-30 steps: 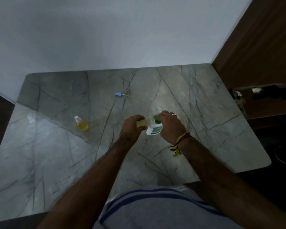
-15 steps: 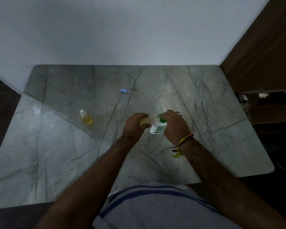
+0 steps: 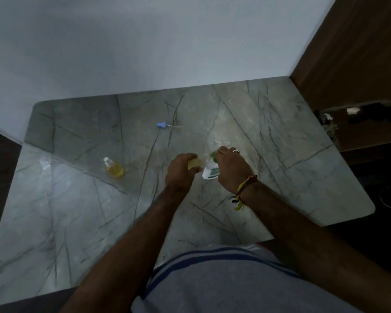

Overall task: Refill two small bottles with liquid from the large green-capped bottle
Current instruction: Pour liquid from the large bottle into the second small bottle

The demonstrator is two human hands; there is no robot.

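Note:
My left hand (image 3: pixel 180 170) is closed around a small bottle of yellow liquid (image 3: pixel 195 164), mostly hidden by the fingers. My right hand (image 3: pixel 231 170) grips the large white bottle with a green cap (image 3: pixel 211 171) and tilts its green top toward the small bottle's mouth. The two bottles meet between my hands, above the middle of the marble table (image 3: pixel 269 141). A second small bottle (image 3: pixel 113 167), filled with yellow liquid and wearing a white top, stands alone on the table to the left.
A small blue cap with a thin tube (image 3: pixel 165 125) lies on the table beyond my hands. A white wall runs along the table's far edge. A brown wooden panel and a dark shelf (image 3: pixel 359 114) stand at the right.
Both hands stay together with the two bottles. The view has shifted slightly with my head; the hands hold nearly the same pose.

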